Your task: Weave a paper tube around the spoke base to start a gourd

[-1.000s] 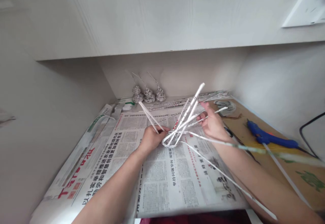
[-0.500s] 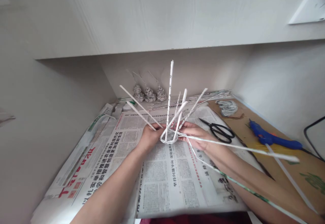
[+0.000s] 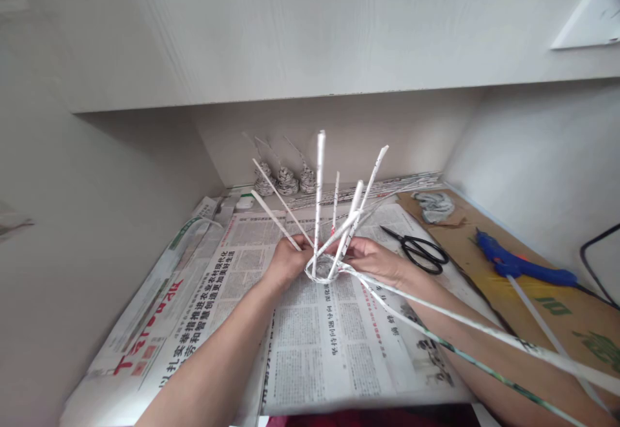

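A small round basket point(image 3: 320, 278) woven from rolled newspaper sits between my two hands, over the newspaper. Several stiff paper sticks rise and fan out from its rim; the tallest paper stick point(image 3: 320, 201) points nearly straight up. My left hand point(image 3: 289, 260) grips the basket's left side, fingertips partly hidden behind the sticks. On the other side, my right hand point(image 3: 371, 259) is closed at the basket's right edge, its fingers partly behind the sticks. Two long paper strands, one white strand point(image 3: 465, 320) and one greenish strand point(image 3: 465, 354), trail from there across my right forearm.
Black scissors point(image 3: 417, 249) lie right of my right hand. Beyond them a blue glue gun point(image 3: 520, 265) and a crumpled grey cloth point(image 3: 433, 207) rest on cardboard point(image 3: 489, 246). Several woven gourd shapes point(image 3: 287, 181) and a bundle of paper sticks point(image 3: 358, 193) are at the back, beneath an overhanging panel point(image 3: 314, 39).
The basket has tilted and turned slightly, so its upright sticks lean differently. The white strand has swung downward, closer to the greenish one. Both hands stay on the basket.
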A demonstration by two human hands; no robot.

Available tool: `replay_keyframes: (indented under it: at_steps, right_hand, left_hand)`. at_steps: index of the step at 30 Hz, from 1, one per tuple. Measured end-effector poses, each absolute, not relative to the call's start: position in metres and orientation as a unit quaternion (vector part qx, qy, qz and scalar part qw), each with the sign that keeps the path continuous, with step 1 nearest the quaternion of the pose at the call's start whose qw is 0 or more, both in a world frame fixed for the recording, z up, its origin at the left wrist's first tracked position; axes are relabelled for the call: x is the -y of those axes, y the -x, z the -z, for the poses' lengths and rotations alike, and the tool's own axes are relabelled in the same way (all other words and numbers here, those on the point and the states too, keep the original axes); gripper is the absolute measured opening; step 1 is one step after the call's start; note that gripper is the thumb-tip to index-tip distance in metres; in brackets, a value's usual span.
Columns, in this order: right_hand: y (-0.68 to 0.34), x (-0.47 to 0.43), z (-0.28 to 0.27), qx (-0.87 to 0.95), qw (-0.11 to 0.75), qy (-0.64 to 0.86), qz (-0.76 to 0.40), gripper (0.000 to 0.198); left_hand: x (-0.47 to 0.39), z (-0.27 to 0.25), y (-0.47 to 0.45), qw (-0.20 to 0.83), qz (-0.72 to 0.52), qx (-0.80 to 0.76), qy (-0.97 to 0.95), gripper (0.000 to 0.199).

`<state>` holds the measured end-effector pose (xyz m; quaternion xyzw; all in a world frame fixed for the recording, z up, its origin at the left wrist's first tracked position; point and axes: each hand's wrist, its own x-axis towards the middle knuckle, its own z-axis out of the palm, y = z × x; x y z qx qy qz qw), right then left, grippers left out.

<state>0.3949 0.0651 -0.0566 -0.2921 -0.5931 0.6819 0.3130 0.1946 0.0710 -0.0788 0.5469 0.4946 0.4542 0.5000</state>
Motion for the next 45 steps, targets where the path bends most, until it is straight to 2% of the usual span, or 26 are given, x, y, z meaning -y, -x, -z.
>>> replay_keyframes:
  at_steps: [3,5,9,15,21,24,26,29,35,38,42,45]
  right_hand:
    - [-0.398,-0.065,0.056,0.617,0.260,0.271,-0.691,0.035]
    - [-0.400,-0.066,0.057,0.615,0.255,0.265,-0.698,0.029]
    - [-0.398,-0.072,0.061,0.547,0.387,0.302,-0.679,0.022]
    - [-0.410,-0.089,0.051,0.336,0.588,0.331,-0.657,0.017]
    - [-0.435,-0.099,0.032,0.238,0.688,0.300,-0.617,0.025]
    - [-0.442,-0.100,0.028,0.214,0.729,0.301,-0.576,0.019]
    - [-0.441,-0.100,0.029,0.195,0.733,0.305,-0.576,0.015]
    - [-0.431,-0.096,0.035,0.204,0.688,0.303,-0.627,0.013]
    - [-0.395,-0.083,0.059,0.279,0.600,0.372,-0.651,0.023]
    - [-0.383,-0.078,0.070,0.338,0.600,0.401,-0.604,0.026]
    - [-0.380,-0.074,0.073,0.425,0.633,0.438,-0.477,0.033]
    - [-0.378,-0.073,0.072,0.424,0.641,0.429,-0.476,0.035]
  left_hand:
    - [-0.068,0.077,-0.196,0.518,-0.427,-0.490,-0.556,0.022]
    - [-0.067,0.075,-0.197,0.530,-0.414,-0.486,-0.558,0.021]
    - [-0.067,0.073,-0.198,0.511,-0.428,-0.488,-0.564,0.022]
    - [-0.068,0.074,-0.196,0.438,-0.432,-0.489,-0.618,0.021]
    - [-0.067,0.079,-0.198,0.422,-0.443,-0.491,-0.620,0.019]
    - [-0.066,0.079,-0.200,0.415,-0.446,-0.498,-0.617,0.019]
    - [-0.066,0.078,-0.200,0.411,-0.454,-0.504,-0.609,0.020]
    - [-0.065,0.075,-0.200,0.417,-0.474,-0.502,-0.591,0.023]
    - [-0.069,0.076,-0.198,0.402,-0.507,-0.523,-0.555,0.025]
    - [-0.070,0.077,-0.199,0.399,-0.515,-0.529,-0.544,0.025]
    - [-0.069,0.074,-0.200,0.391,-0.513,-0.535,-0.545,0.025]
    - [-0.069,0.075,-0.201,0.385,-0.513,-0.538,-0.546,0.026]
